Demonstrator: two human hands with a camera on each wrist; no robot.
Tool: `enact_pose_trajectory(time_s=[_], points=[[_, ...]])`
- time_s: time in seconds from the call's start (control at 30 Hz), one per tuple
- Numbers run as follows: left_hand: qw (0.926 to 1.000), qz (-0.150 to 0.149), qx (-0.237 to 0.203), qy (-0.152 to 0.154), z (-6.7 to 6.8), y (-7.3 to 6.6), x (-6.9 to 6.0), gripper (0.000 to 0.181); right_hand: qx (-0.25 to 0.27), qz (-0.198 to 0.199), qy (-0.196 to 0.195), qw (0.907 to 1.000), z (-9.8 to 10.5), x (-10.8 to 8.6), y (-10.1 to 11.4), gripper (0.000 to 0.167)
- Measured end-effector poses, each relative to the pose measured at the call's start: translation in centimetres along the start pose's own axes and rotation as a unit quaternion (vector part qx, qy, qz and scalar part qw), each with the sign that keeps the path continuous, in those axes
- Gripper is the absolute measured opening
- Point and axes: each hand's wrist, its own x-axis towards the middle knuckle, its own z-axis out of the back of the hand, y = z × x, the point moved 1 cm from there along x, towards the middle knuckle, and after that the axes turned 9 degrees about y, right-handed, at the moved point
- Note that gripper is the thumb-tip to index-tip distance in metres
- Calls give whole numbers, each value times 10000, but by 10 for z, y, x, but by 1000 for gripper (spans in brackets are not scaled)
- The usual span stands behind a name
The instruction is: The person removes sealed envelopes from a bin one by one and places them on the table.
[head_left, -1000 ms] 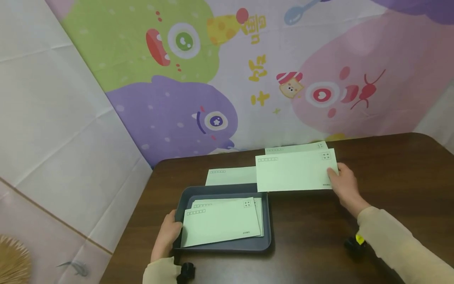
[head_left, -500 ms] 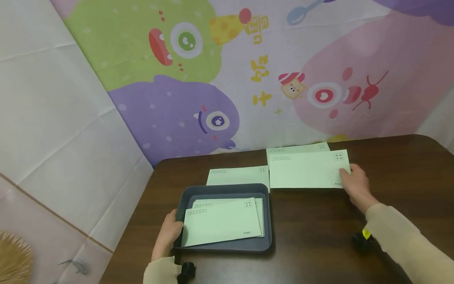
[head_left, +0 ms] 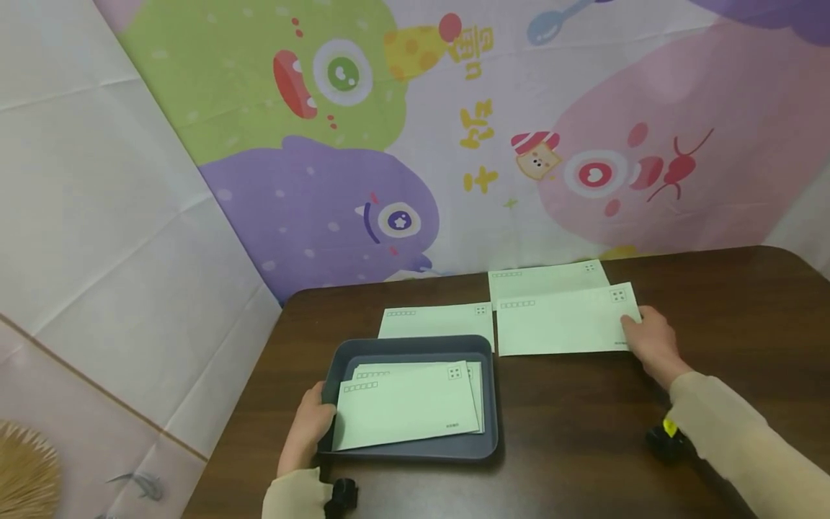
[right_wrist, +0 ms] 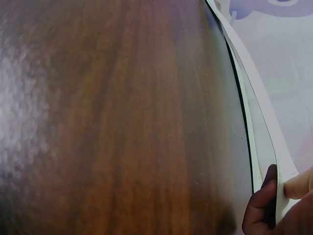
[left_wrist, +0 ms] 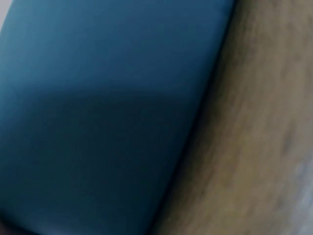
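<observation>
My right hand (head_left: 655,344) pinches the right edge of a pale green envelope (head_left: 563,321), thumb on its face; the right wrist view shows the fingers behind the paper (right_wrist: 266,132). That envelope partly overlaps another one (head_left: 545,280) behind it. At the left end of a dark grey tray (head_left: 415,347), my left hand (head_left: 308,425) grips the rim. Several envelopes (head_left: 405,407) lie stacked unevenly in the tray. The left wrist view holds only the tray's side (left_wrist: 107,98) close up, with the fingers out of sight.
Another envelope (head_left: 436,319) lies behind the tray, its lower part hidden by the rim. The brown table (head_left: 570,432) meets a cartoon-printed cloth (head_left: 480,238) at the back. White cloth (head_left: 130,216) hangs at the left.
My right hand has moved right with its envelope, uncovering more of the one behind the tray, and the envelope has lowered slightly. The left hand and the tray have stayed in place.
</observation>
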Motion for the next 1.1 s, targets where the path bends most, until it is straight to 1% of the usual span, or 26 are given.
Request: enact_pose_trajectory(time_s=[0.17, 0.4, 0.6, 0.8, 0.93, 1.1], points=[[10000, 62, -13, 21, 0, 0, 0, 58, -179, 98, 1, 9998, -2, 0, 1, 53], [9999, 119, -72, 11, 0, 1, 0, 59, -528, 134, -60, 9985, -5, 2, 2, 49], [9999, 122, -75, -15, -1, 1, 1, 58, -778, 203, -72, 9967, -5, 4, 3, 48], [9998, 130, -112, -34, -1, 1, 1, 58, -848, 175, -91, 9962, -6, 4, 2, 47], [9998, 117, -159, -50, -2, 2, 2, 59, -886, 152, -173, 9958, -7, 5, 1, 47], [9998, 115, -139, -36, -1, 1, 0, 59, -1004, 229, -197, 9945, -7, 5, -1, 47]])
